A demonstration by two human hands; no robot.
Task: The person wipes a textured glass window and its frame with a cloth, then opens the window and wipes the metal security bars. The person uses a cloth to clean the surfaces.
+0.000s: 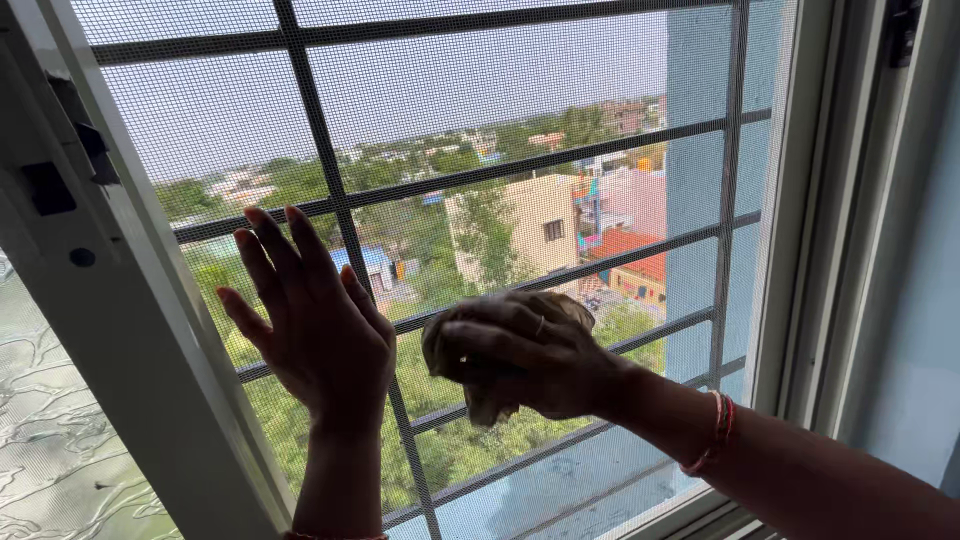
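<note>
Cloth [500, 395] is wadded in my right hand [530, 355], pressed against the mesh screen [500, 130] low and centre, just over one of the grille bars [345, 225] behind it. Right fingers [490, 340] curled together over the wad, pinching it against the palm; a ring on one finger. The cloth looks brownish, backlit so colour is hard to call. Judgement: soft, light, limp, no slip risk, best bunched in the fist as it is so no loose tail drags. My left hand [315, 325] is flat on the screen just beside the right, fingers straight and slightly spread, palm to the mesh, holding nothing. Judgement: the mesh is thin and will flex, likely to bow or tear under hard push, so light pressure and a bracing palm suit it. Red bangles [720, 430] on the right wrist, a red band at the left wrist at the bottom edge. Outward: white window frame [140, 330] runs diagonally on the left with a dark latch [95, 150], and below it a pane of textured glass [60, 440]. More white frame and a pale wall on the right. Outside: trees, low buildings, a blue pillar, overcast sky, seen from well above the ground
</note>
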